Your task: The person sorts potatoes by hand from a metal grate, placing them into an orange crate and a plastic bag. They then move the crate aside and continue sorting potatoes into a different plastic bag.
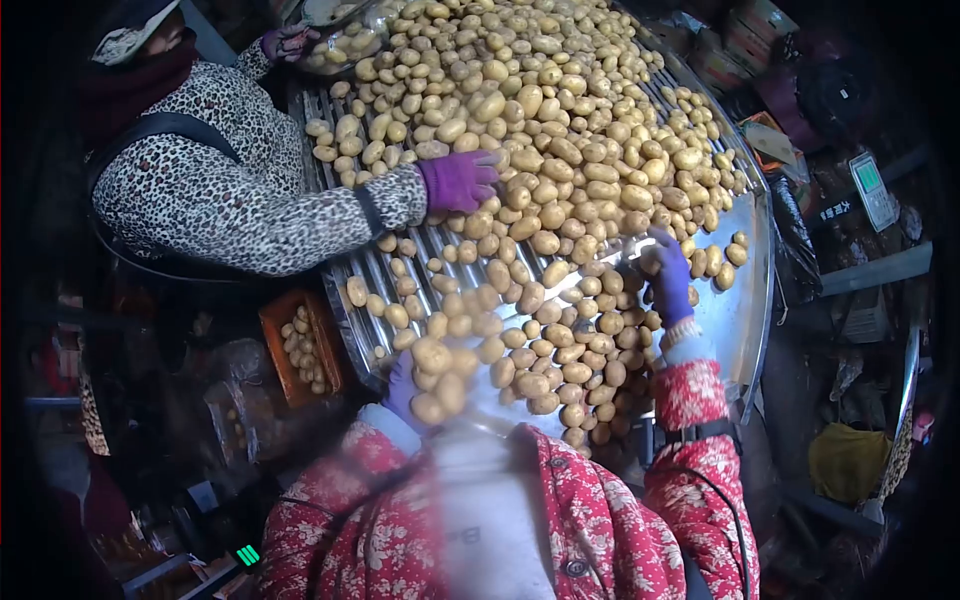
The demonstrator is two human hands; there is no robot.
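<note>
Potatoes lie in a large heap on a metal sorting table with slats on its left side. My right hand, in a purple glove, is over the right side of the heap with its fingers curled at a shiny, clear edge that I cannot make out fully. My left hand, also gloved in purple, is low at the table's near edge, beside a cluster of blurred potatoes. Those potatoes and the blur hide most of its fingers. A whitish, see-through blur lies in front of my chest.
A co-worker in a leopard-print sleeve stands at the left, one purple-gloved hand on the heap. The other hand is by a clear container of potatoes. An orange crate holds potatoes below left. A scale display stands at right.
</note>
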